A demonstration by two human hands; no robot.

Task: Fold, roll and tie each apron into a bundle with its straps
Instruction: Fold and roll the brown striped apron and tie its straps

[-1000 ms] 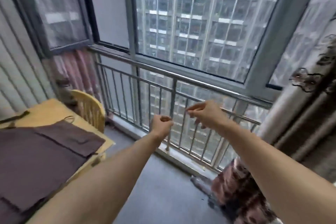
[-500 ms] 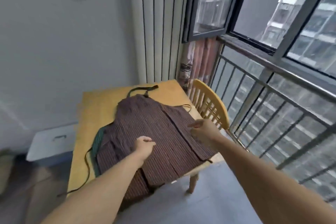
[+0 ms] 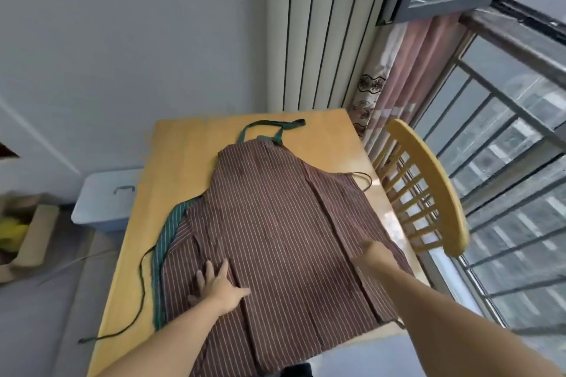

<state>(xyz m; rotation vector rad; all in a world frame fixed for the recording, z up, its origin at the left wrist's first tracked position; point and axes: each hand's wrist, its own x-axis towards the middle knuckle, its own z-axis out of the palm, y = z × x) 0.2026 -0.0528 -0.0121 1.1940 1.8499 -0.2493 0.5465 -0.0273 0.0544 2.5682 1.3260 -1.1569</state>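
Note:
A brown striped apron (image 3: 275, 223) lies spread on the yellow table (image 3: 190, 144), its right side folded inward as a flap. Under it lies a green striped apron (image 3: 167, 236); its edge shows at the left and its neck loop (image 3: 269, 127) at the far end. A dark green strap (image 3: 141, 288) trails off the table's left side. My left hand (image 3: 216, 286) rests flat on the brown apron's near left part, fingers spread. My right hand (image 3: 375, 254) touches the folded right flap; its fingers are foreshortened and blurred.
A yellow wooden chair (image 3: 428, 187) stands against the table's right side, with a metal railing (image 3: 505, 138) and window beyond. A white lidded box (image 3: 104, 202) sits on the floor left of the table, next to a cardboard box (image 3: 27, 242). A curtain (image 3: 398, 76) hangs behind.
The view swung from the window down to the table. Both hands came down onto the brown apron; my left hand went from a fist to flat with spread fingers.

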